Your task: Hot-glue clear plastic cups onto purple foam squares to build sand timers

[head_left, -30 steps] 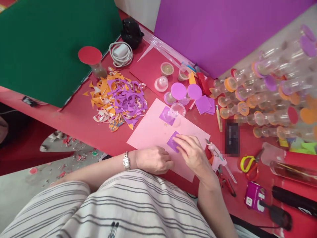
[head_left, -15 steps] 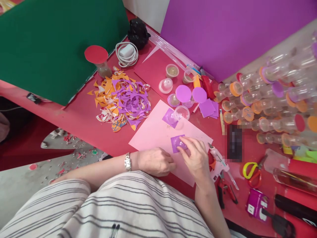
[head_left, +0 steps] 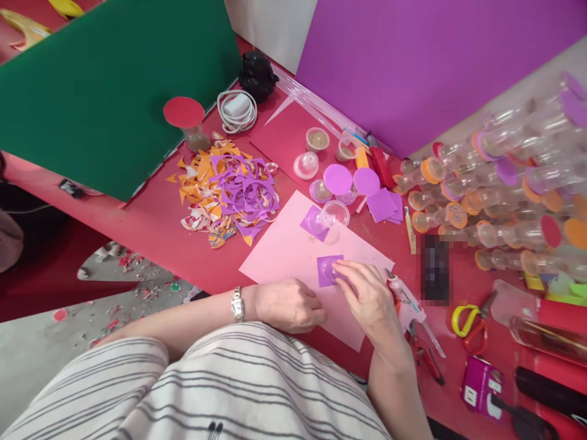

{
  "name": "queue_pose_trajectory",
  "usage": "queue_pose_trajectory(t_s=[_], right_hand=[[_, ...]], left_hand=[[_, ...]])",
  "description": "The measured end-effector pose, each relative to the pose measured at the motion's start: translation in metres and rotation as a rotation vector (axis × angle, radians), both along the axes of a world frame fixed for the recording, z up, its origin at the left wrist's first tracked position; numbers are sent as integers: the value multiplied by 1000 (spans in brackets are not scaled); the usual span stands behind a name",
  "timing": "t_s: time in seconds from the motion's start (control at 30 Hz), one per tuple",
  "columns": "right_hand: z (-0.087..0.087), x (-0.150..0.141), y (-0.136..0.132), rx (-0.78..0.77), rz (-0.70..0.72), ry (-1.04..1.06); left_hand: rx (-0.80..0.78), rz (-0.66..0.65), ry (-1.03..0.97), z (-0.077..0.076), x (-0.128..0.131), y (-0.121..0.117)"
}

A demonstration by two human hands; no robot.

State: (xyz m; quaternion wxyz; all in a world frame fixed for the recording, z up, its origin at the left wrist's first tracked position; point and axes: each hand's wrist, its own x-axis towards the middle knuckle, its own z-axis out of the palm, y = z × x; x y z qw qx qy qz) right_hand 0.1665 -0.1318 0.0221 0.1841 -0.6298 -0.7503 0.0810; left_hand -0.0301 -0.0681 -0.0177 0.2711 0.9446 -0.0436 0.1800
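On the pink paper sheet [head_left: 275,244] lies a purple paper square [head_left: 323,278] with a small clear plastic dome [head_left: 328,266] standing on it. My right hand [head_left: 364,293] has its fingertips on the dome's right side, the thumb bent in below. Loosely curled, my left hand [head_left: 291,305] rests at the sheet's near edge, and no object shows in it. Farther up the sheet is a second purple square [head_left: 309,220], carrying another clear plastic piece [head_left: 334,214].
A heap of purple and orange paper scraps [head_left: 243,189] lies to the left. A glue gun [head_left: 408,305] and scissors [head_left: 470,321] are at the right, below stacked clear plastic pieces [head_left: 504,177]. Purple discs [head_left: 338,179] and small cups [head_left: 317,140] stand behind the sheet.
My right hand has shifted slightly right and down, and its fingers have slid toward the dome's right side, showing more of it. My left hand stays in place. The view has tilted a little.
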Motion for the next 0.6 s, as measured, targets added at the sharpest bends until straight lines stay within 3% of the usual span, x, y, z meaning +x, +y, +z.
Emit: queue_pose_trajectory(t_s=[0.13, 0.37, 0.6], right_hand=[[-1, -1, 1, -21, -4, 49], [-9, -9, -4, 68, -164, 87], [-2, -4, -3, 22, -92, 64]], left_hand=[[-3, 6, -21, 0, 0, -1], [-12, -1, -95, 1, -1, -1], [-38, 25, -108, 1, 1, 0]])
